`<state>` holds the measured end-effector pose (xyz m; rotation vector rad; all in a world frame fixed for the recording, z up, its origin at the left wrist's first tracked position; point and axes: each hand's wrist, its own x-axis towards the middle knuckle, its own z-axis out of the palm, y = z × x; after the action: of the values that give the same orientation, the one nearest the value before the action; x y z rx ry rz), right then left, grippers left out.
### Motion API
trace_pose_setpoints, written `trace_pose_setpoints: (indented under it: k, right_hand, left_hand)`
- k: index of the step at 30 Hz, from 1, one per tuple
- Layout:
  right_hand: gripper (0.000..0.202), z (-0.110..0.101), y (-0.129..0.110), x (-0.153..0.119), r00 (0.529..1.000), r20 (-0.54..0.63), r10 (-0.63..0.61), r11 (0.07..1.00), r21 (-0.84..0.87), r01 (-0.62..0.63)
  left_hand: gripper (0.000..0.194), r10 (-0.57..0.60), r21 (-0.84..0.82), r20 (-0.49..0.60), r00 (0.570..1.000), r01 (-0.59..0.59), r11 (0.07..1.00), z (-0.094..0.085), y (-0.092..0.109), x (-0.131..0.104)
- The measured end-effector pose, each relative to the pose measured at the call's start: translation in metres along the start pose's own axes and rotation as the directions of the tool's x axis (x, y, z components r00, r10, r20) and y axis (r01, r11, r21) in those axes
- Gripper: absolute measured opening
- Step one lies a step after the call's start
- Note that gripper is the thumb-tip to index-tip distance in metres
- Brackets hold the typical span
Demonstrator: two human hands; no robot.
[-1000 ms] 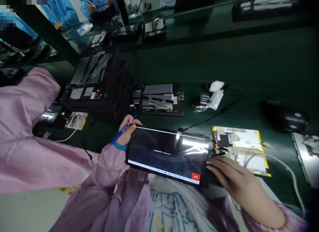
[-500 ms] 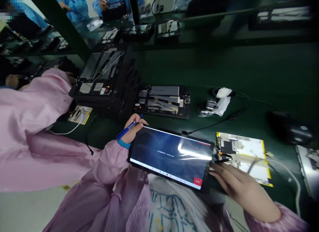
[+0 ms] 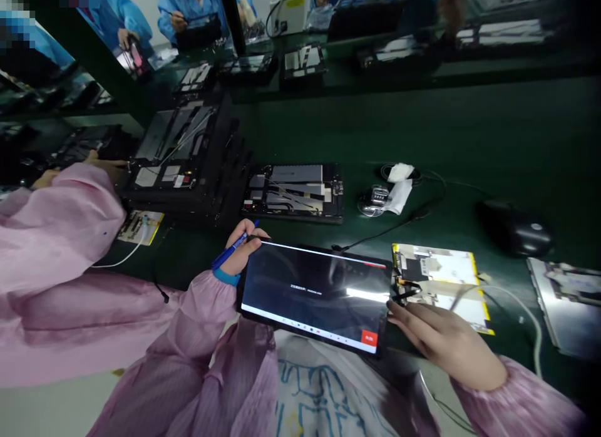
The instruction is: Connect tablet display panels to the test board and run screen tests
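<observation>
A tablet (image 3: 310,293) with a lit dark screen and a red button in one corner is tilted in front of my body. My left hand (image 3: 243,249) grips its left upper corner and also has a blue pen (image 3: 235,246) tucked between the fingers. At the tablet's right edge is my right hand (image 3: 441,340), thumb and fingers closed on that edge. Just beyond my right fingertips lies a white battery board with yellow edges (image 3: 453,268), with a dark connector piece near it. Behind the tablet rests an opened tablet body (image 3: 295,193) with its inner parts showing.
A tall stack of opened tablet bodies (image 3: 178,143) stands at left, beside a co-worker's pink sleeve (image 3: 61,218). To the right are a coiled cable with a metal counter (image 3: 378,199), a black mouse (image 3: 516,227) and a silver panel (image 3: 570,305). More devices line the shelf (image 3: 375,89) behind.
The view has shifted slightly, so the things on the table appear further left. Both hands keep their hold on the tablet. The co-worker's hand at left has moved by the stack.
</observation>
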<state>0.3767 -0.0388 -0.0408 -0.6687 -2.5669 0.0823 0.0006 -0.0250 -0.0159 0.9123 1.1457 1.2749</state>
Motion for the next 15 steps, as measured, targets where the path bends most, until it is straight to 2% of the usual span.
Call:
trace_pose_setpoints:
  k: [11, 15]
  right_hand:
    - [0.016, -0.005, 0.006, 0.011, 1.000, -0.007, 0.000, 0.998, 0.060, 0.001]
    - [0.026, -0.010, 0.012, 0.004, 0.997, -0.022, 0.068, 0.996, 0.057, -0.066]
  left_hand:
    - [0.058, -0.009, -0.033, 0.004, 1.000, 0.009, 0.999, 0.003, 0.004, 0.002]
    - [0.057, -0.009, -0.012, -0.027, 1.000, 0.009, 1.000, 0.000, 0.005, 0.003]
